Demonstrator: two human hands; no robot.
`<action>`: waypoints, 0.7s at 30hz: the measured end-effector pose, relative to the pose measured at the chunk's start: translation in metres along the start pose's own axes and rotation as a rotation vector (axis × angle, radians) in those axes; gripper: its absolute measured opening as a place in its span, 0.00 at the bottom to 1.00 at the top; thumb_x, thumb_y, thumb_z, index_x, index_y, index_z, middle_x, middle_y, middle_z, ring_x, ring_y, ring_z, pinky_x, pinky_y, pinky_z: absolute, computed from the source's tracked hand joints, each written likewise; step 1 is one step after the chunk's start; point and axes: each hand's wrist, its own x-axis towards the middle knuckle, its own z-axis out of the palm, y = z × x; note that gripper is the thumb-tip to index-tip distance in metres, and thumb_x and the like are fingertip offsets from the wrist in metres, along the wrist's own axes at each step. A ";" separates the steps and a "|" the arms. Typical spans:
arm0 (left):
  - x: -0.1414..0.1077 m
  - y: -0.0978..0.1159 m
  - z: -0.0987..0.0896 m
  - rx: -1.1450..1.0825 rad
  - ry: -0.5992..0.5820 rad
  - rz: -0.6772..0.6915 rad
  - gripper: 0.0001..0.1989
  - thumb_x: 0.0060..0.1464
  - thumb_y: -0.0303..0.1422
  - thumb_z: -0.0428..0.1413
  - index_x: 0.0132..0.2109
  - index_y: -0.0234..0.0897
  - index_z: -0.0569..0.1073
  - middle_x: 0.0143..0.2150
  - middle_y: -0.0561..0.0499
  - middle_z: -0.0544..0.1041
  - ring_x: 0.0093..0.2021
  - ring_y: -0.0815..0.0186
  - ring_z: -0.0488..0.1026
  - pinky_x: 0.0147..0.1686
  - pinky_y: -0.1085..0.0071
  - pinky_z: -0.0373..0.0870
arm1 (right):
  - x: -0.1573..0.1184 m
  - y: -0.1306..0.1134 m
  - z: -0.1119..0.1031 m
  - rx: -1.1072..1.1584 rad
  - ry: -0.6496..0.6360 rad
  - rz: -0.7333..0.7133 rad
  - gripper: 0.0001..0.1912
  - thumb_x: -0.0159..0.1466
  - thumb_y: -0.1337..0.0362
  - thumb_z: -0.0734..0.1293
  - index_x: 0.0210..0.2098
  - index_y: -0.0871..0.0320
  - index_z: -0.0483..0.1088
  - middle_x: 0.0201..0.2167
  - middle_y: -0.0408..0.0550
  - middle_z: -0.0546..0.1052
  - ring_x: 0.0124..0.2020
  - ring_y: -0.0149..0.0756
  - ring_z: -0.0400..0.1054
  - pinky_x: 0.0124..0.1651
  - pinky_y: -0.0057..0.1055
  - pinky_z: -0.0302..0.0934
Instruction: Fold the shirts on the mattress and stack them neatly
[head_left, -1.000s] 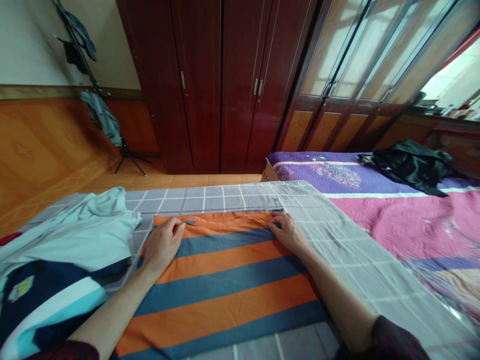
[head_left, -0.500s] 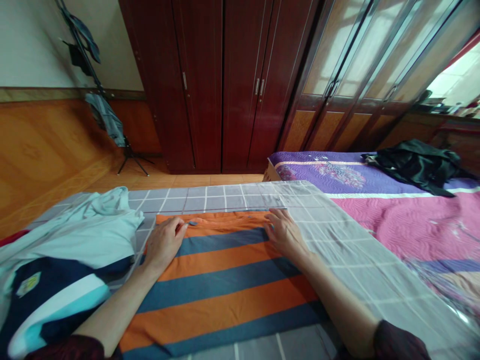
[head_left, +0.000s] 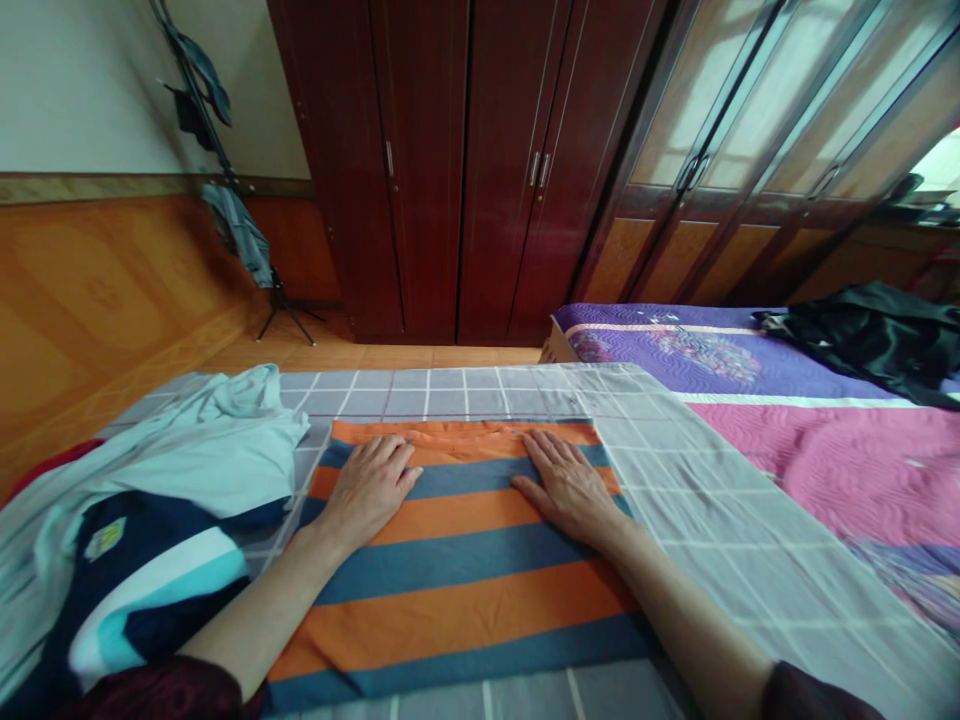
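Note:
An orange and blue-grey striped cloth [head_left: 465,560] lies spread on a grey checked bed cover [head_left: 690,520]. My left hand [head_left: 375,485] rests palm down near its upper left part, fingers extended and holding nothing. Near the upper right part, my right hand [head_left: 570,485] lies flat on the stripes with its fingers stretched and thumb out to the side. Between the two hands the cloth's top edge shows, slightly creased. Both sleeves are dark red.
Left of the cloth is a pile with a pale mint garment [head_left: 225,440] and a navy garment [head_left: 150,590]. A purple and pink bedspread [head_left: 817,450] with a black garment [head_left: 870,335] lies right. Behind stand a dark red wardrobe [head_left: 427,200] and a coat stand [head_left: 202,110].
My left hand has left its pinch at the upper left edge, moved inward and flattened. My right hand has come slightly down from the top edge. The view has turned a little left.

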 end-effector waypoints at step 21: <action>-0.014 0.024 -0.001 -0.127 -0.318 0.116 0.33 0.60 0.54 0.39 0.67 0.45 0.49 0.69 0.49 0.48 0.69 0.54 0.40 0.64 0.49 0.36 | -0.009 -0.030 -0.001 0.050 -0.112 -0.171 0.39 0.65 0.43 0.54 0.65 0.66 0.51 0.66 0.61 0.50 0.66 0.51 0.42 0.65 0.49 0.44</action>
